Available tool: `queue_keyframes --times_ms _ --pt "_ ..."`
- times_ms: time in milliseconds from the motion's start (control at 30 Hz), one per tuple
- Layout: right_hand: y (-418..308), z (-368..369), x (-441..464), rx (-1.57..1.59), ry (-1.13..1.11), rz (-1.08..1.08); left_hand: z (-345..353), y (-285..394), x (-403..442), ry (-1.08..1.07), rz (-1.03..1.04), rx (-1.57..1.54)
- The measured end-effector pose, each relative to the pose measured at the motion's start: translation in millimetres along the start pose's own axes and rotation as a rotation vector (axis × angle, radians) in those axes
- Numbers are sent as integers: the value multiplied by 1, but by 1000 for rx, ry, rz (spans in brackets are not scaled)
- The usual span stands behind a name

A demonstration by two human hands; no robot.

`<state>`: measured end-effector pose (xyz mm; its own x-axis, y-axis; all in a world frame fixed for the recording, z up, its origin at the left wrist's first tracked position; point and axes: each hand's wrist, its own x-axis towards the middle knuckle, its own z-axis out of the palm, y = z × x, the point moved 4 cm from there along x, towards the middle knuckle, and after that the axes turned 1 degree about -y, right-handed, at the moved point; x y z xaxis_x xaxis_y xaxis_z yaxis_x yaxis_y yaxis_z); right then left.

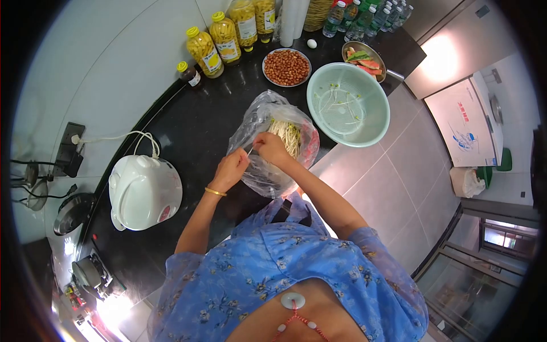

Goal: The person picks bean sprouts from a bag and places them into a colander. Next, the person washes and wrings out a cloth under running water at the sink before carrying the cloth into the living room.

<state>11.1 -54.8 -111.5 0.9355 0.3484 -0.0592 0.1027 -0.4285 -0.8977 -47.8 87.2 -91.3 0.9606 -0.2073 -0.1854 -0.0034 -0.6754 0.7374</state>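
Note:
A clear plastic bag (257, 121) lies opened on the dark counter in front of me, with a heap of bean sprouts (289, 137) inside. Over the bag, my right hand (270, 149) is closed in a pinch at the left side of the heap. Close beside it, my left hand (232, 167), below a gold bangle, is also pinched closed. A thin pale strand, which looks like a bean sprout (250, 151), spans the gap between both sets of fingertips. To the right, a pale green basin (374, 132) with a strainer holds several loose sprouts.
Behind the bag are a plate of reddish nuts (286, 67), an egg (311, 44) and a pan with watermelon rinds (370, 64). Yellow-capped jars (204, 52) and water bottles (362, 24) line the back. A white appliance (145, 192) with a cord stands left.

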Motion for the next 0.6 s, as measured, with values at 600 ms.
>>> queue_keyframes --times_ms 600 --pt "-10 -13 -52 -507 10 -299 7 24 43 67 -99 -1108"
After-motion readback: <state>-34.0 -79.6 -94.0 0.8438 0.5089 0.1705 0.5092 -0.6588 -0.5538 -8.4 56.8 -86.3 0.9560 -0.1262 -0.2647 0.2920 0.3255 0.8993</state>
